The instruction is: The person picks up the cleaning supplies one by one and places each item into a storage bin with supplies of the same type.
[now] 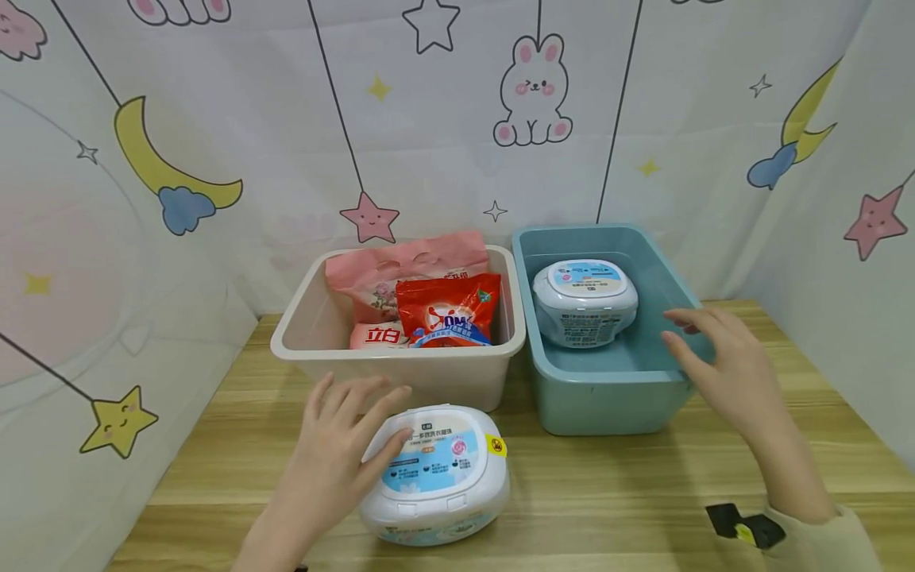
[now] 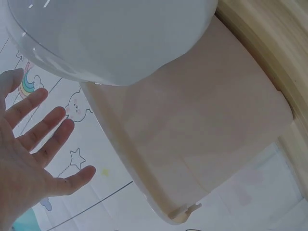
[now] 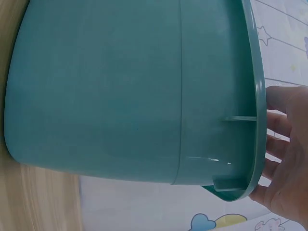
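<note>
A white lidded plastic tub (image 1: 446, 469) with a blue printed label and a yellow sticker stands on the table. My left hand (image 1: 339, 445) is spread at its left side, fingers apart and overlapping the lid in the head view. In the left wrist view the same hand (image 2: 33, 139) has loosely extended fingers beside the tub (image 2: 115, 38). Over the right rim of the blue-green bin (image 1: 608, 397), my right hand (image 1: 729, 365) hovers with fingers relaxed and holds nothing. Inside that bin, toward the left, sits a similar white tub (image 1: 584, 306).
A cream bin (image 1: 400, 369) stands left of the blue-green one, close against it. It contains a pink bag (image 1: 415, 262) and a red detergent bag (image 1: 450, 310). Behind both bins hangs a printed cloth (image 1: 443, 119). Wooden tabletop (image 1: 608, 508) extends in front.
</note>
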Motion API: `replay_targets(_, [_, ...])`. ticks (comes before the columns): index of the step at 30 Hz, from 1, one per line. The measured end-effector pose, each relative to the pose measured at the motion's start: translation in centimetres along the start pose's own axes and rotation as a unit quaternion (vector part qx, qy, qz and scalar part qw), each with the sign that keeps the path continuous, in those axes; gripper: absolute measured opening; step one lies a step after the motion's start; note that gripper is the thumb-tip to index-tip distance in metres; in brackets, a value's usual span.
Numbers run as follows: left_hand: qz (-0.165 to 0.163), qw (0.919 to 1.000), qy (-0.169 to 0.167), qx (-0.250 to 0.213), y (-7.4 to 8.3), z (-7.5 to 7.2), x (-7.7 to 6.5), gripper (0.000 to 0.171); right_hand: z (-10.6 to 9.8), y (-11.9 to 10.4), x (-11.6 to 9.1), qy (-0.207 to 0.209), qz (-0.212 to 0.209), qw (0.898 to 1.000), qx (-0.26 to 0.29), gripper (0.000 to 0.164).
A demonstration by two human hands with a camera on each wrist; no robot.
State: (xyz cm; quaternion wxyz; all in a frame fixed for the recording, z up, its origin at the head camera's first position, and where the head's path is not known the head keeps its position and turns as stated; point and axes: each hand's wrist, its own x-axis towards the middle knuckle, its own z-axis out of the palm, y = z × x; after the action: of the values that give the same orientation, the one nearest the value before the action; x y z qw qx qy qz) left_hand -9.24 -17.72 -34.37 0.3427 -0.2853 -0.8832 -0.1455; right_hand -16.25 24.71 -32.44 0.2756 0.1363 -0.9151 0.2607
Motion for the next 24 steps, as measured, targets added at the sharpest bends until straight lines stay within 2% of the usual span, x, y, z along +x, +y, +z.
replay_targets(4, [-0.009,0.9997,-0.024,-0.002,0.1,0.0,-0.2,0.049,0.0,0.5,-0.1,0.002,0.009,1.0,0.004,0.031])
replay_targets(9, [-0.036,0.9961,-0.08,0.001,0.3,-0.1,-0.6,0.046,-0.1,1.0,-0.3,0.007,0.026,1.0,0.009,0.031])
replay_targets(14, [-0.047,0.9918,-0.119,0.007,0.6,-0.1,-0.8,0.056,-0.3,1.3,-0.5,0.012,0.042,0.999,0.017,0.032])
replay_targets(24, [-0.035,0.9897,-0.139,0.005,0.8,0.1,-1.2,0.054,-0.8,2.3,-0.6,0.013,0.058,0.998,0.027,0.032])
